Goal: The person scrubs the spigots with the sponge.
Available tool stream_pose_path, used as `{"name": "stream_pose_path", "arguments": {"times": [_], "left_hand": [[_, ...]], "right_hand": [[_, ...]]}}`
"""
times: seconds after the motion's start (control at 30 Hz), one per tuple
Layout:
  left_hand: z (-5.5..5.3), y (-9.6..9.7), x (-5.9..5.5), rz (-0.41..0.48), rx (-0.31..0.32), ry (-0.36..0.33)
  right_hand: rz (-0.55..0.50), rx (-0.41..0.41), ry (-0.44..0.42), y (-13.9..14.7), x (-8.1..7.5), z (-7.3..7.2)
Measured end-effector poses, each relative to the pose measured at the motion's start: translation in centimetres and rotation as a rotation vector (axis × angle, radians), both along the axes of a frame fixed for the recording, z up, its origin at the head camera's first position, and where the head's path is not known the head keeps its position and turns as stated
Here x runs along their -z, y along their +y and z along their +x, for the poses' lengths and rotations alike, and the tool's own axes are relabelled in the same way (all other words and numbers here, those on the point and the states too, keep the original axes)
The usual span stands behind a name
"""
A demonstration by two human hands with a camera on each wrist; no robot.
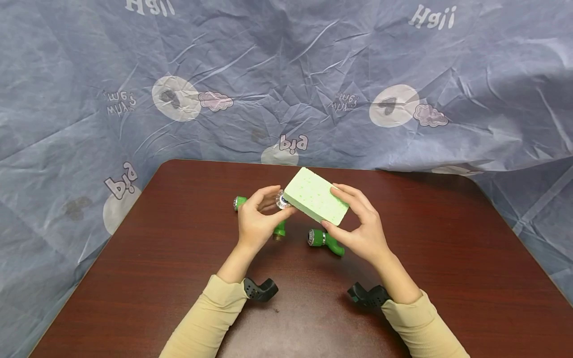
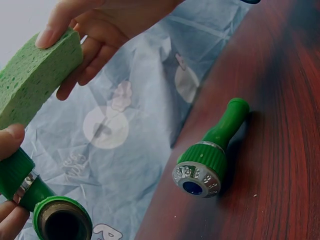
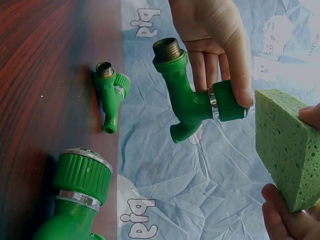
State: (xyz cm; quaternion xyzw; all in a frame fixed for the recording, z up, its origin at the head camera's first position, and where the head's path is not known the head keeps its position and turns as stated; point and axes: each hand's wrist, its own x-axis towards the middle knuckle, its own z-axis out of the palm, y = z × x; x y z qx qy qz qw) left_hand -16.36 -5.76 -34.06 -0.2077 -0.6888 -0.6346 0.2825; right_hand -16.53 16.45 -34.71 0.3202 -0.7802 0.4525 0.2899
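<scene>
In the head view my left hand [image 1: 256, 221] pinches a green tap [image 1: 280, 229] by its ribbed knob, fingers and thumb on either side. The right wrist view shows this tap [image 3: 187, 97] held off the table, its brass threaded end upward. My right hand [image 1: 367, 228] grips a pale green sponge [image 1: 315, 196] between thumb and fingers. One end of the sponge [image 3: 282, 145] is right by the knob's chrome face; whether they touch I cannot tell. Below the hands, a second green tap [image 1: 329, 242] lies on the table.
Another green tap [image 1: 240, 202] lies on the table left of my left hand, partly hidden by it. The dark red-brown wooden table [image 1: 179, 278] spreads beneath both arms. A grey-blue printed sheet [image 1: 286, 74] hangs behind its far edge.
</scene>
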Motion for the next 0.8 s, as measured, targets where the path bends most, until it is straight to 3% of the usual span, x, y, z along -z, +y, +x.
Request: {"name": "stream_pose_path", "arguments": {"times": [0.17, 0.3, 0.4, 0.57, 0.7, 0.8], "left_hand": [[0.1, 0.0, 0.0, -0.041, 0.014, 0.019], [0.1, 0.0, 0.1, -0.087, 0.032, 0.037], [0.0, 0.1, 0.1, -0.093, 0.049, 0.052], [-0.7, 0.1, 1.0, -0.071, 0.044, 0.060], [-0.8, 0.1, 1.0, -0.083, 0.039, 0.068], [-0.1, 0.1, 0.2, -0.102, 0.035, 0.061]], "right_hand": [[0.029, -0.032, 0.012, -0.2, -0.5, 0.2], [0.067, -0.062, 0.018, -0.6, -2.0, 1.2], [0.081, -0.005, 0.030, -0.9, -3.0, 1.8], [0.007, 0.122, 0.034, -0.4, -2.6, 1.3], [0.000, 0.027, 0.013, 0.1, -1.8, 0.7], [0.060, -0.057, 0.006, 0.3, -0.9, 0.1]]}}
